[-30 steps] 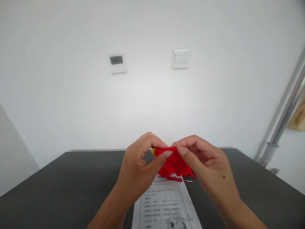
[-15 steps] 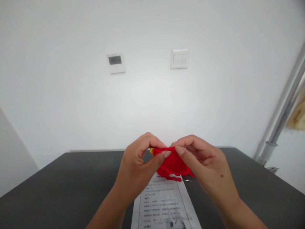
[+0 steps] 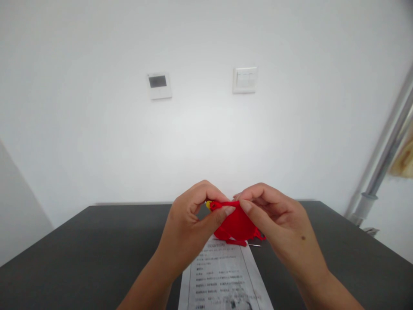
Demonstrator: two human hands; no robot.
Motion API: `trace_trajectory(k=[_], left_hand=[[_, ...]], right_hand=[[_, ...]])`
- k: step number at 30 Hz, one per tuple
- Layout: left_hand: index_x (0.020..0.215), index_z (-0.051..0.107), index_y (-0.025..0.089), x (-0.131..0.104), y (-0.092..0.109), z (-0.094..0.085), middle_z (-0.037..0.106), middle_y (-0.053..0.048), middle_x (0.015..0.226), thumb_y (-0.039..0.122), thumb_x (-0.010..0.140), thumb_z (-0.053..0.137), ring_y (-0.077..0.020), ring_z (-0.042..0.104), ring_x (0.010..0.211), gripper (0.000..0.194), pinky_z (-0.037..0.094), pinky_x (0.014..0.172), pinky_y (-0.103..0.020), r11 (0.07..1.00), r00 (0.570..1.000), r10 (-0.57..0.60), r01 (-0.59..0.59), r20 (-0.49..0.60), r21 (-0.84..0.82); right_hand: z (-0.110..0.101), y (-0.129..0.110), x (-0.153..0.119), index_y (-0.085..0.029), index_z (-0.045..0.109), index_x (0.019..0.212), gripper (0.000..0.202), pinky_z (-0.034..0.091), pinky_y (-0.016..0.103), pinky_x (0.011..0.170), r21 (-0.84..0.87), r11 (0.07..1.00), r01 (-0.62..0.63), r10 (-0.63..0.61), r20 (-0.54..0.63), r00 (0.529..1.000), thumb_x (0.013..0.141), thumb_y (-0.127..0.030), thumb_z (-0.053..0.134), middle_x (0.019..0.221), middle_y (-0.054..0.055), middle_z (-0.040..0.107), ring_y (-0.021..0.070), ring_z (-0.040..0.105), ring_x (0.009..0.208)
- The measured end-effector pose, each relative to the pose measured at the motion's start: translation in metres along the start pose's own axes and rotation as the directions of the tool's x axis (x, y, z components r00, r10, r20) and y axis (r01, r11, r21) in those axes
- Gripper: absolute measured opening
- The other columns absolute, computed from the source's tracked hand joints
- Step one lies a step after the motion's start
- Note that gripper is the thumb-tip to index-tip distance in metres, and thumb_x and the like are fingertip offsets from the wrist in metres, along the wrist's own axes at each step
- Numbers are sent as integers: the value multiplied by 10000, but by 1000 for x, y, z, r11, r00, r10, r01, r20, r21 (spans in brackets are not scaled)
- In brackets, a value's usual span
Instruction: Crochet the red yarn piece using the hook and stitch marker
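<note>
Between both hands, above the far end of a printed sheet, is a soft red crochet piece (image 3: 239,224) with a bumpy lower edge. A small yellow part (image 3: 208,204) shows at its left end. My left hand (image 3: 196,215) is closed, pinching the upper left edge between thumb and index finger. On the upper right edge, my right hand (image 3: 274,213) is also closed, thumb against fingers, with the two thumb tips close together. Just below the piece lies a red-handled crochet hook (image 3: 236,243), its thin metal shaft pointing right; the tip is too small to make out.
The printed paper sheet (image 3: 222,275) lies on the dark table (image 3: 106,245) between my forearms. A white wall (image 3: 200,142) rises behind, bearing a thermostat panel (image 3: 159,85) and a switch plate (image 3: 245,80). At right stands a grey pipe (image 3: 383,168).
Both hands keep their pinch on the red piece. Its lower part now hangs fuller and rounder, and the hands appear slightly farther right as the view shifts.
</note>
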State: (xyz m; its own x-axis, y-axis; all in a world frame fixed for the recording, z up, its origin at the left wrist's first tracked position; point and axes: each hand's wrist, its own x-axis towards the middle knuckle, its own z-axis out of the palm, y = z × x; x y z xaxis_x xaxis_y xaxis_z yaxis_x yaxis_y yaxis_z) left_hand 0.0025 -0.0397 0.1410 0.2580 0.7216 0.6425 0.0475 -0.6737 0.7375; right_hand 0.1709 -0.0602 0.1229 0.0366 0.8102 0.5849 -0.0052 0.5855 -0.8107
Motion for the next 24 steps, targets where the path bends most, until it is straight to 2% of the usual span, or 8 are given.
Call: trace_trajectory(k=[8,17,24], left_hand=[[728,669,201,2,4,-1,608,41,695,150,815,695,-100,535,609,104,414,577,-249,998,999,-39,39,-10,41],[737,675,205,2,4,-1,628,36,723,137,818,680,-108,560,650,106,429,608,-253,995,1000,-12,11,7,95],[728,670,210,2,5,0,619,37,717,133,809,680,-113,557,654,112,427,610,-257,997,999,-35,34,12,67]], right_hand=[[2,-4,0,-238,747,801,134,425,137,486,-40,999,37,-37,-6,999,908,-236,666,680,-38,676,76,557,558],[-1,-2,1,-214,730,778,133,472,158,520,-57,998,0,0,5,1000,894,-253,677,714,-10,708,101,601,598],[-1,-3,1,-205,716,767,140,447,142,490,-31,999,-20,20,20,1000,894,-235,666,687,-20,677,85,571,565]])
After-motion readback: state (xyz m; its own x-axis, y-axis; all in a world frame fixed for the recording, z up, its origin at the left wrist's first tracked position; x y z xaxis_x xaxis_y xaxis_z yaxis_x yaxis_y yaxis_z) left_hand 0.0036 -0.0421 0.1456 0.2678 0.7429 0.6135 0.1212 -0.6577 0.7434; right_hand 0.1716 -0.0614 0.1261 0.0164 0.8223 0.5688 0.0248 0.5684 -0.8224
